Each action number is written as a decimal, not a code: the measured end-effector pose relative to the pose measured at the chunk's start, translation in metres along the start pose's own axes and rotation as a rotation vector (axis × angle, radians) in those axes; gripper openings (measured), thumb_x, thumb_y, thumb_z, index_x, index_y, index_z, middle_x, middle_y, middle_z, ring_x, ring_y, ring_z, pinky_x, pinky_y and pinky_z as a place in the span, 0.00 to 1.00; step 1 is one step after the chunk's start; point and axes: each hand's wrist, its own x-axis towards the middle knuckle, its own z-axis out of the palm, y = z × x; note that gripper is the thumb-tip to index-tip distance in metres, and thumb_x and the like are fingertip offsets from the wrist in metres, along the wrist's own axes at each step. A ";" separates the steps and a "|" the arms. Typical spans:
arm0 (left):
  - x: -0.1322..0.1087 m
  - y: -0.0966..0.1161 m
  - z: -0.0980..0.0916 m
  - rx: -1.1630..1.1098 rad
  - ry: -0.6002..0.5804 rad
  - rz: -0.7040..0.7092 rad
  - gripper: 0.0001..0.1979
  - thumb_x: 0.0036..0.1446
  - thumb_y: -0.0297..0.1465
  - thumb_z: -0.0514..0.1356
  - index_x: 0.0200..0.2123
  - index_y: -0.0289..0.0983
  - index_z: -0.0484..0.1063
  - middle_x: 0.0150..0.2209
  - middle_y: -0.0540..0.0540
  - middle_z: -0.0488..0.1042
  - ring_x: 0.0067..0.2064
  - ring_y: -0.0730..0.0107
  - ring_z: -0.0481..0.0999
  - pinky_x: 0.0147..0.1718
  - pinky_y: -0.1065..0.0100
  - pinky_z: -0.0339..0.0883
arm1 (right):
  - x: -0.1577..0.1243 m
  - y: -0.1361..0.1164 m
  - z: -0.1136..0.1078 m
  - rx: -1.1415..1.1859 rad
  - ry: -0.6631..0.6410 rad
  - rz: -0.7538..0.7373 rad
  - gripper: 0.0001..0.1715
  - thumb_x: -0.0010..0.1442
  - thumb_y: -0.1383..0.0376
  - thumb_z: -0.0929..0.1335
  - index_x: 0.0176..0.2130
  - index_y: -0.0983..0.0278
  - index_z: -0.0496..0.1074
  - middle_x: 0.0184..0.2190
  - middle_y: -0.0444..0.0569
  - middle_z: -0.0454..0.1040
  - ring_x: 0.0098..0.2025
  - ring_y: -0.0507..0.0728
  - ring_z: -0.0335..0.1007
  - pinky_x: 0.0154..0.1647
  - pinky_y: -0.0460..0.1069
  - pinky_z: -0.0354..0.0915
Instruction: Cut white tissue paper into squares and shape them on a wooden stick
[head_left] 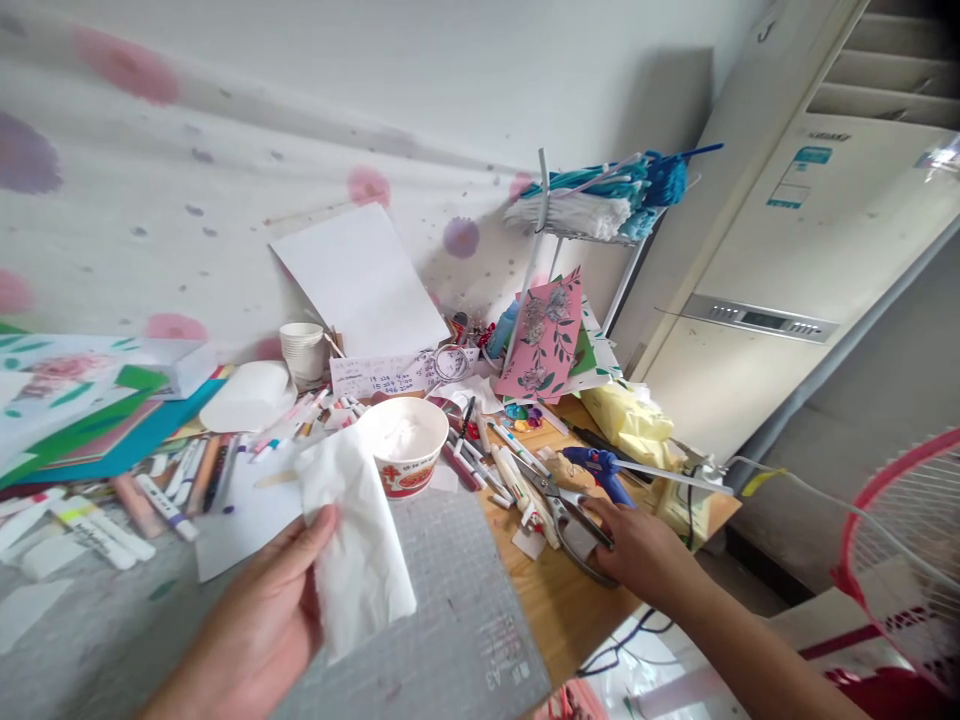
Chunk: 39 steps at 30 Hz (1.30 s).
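Observation:
My left hand (281,585) pinches a folded white tissue (360,550) between thumb and fingers, holding it upright above the grey cutting mat (480,640). Just behind the tissue stands a white paper bowl (405,440) with a red printed band and some white material inside. Over at the table's right side, my right hand (637,550) has its fingers on the handles of a pair of scissors (577,530), whose blades point away toward the pens. A blue glue gun (600,465) lies right beside those fingers.
Markers (169,505) and paper sheets crowd the left. Stacked paper cups (302,355), a leaning white board (367,280) and a pink floral card (541,335) stand behind. Blue and white pipe cleaners (600,205) fill a rack. A yellow tissue pack (630,420) sits by the right edge.

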 end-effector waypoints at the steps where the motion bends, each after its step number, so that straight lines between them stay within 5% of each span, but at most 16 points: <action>1: 0.001 -0.001 0.000 0.006 -0.001 0.000 0.16 0.56 0.23 0.60 0.46 0.43 0.75 0.36 0.47 0.81 0.34 0.63 0.81 0.31 0.63 0.78 | -0.003 -0.001 0.000 0.010 0.002 0.003 0.20 0.61 0.62 0.67 0.52 0.64 0.66 0.41 0.50 0.75 0.39 0.58 0.74 0.41 0.56 0.69; 6: 0.001 -0.002 0.002 0.010 0.020 0.029 0.17 0.56 0.22 0.58 0.46 0.43 0.75 0.39 0.45 0.81 0.35 0.62 0.81 0.30 0.63 0.78 | -0.021 0.004 -0.001 0.084 0.021 -0.025 0.26 0.51 0.69 0.71 0.51 0.61 0.69 0.33 0.46 0.77 0.32 0.55 0.74 0.33 0.47 0.67; 10: -0.002 -0.002 0.005 0.011 0.033 -0.007 0.16 0.56 0.22 0.57 0.45 0.41 0.76 0.37 0.44 0.81 0.31 0.62 0.80 0.26 0.64 0.78 | -0.017 0.030 -0.007 0.073 0.094 0.055 0.10 0.62 0.62 0.66 0.42 0.64 0.72 0.34 0.46 0.76 0.34 0.54 0.73 0.37 0.51 0.69; 16: -0.001 -0.005 0.002 0.030 0.021 0.002 0.16 0.56 0.22 0.58 0.45 0.42 0.76 0.36 0.45 0.81 0.29 0.63 0.80 0.24 0.63 0.78 | 0.015 0.058 -0.002 0.012 0.171 0.202 0.17 0.64 0.62 0.66 0.51 0.64 0.67 0.49 0.52 0.71 0.44 0.58 0.72 0.43 0.57 0.70; 33: -0.002 -0.003 0.001 -0.010 -0.013 0.027 0.16 0.55 0.21 0.58 0.44 0.41 0.76 0.37 0.46 0.82 0.30 0.65 0.80 0.27 0.67 0.78 | 0.020 0.055 -0.009 -0.009 0.103 0.252 0.15 0.64 0.62 0.65 0.50 0.65 0.68 0.48 0.51 0.72 0.43 0.58 0.72 0.43 0.57 0.70; 39: -0.005 -0.001 0.003 -0.044 -0.019 0.036 0.13 0.57 0.20 0.57 0.43 0.37 0.76 0.35 0.48 0.82 0.30 0.69 0.80 0.28 0.71 0.77 | -0.014 0.012 -0.003 0.099 0.057 -0.031 0.10 0.58 0.64 0.68 0.42 0.61 0.73 0.37 0.46 0.77 0.36 0.56 0.74 0.39 0.51 0.69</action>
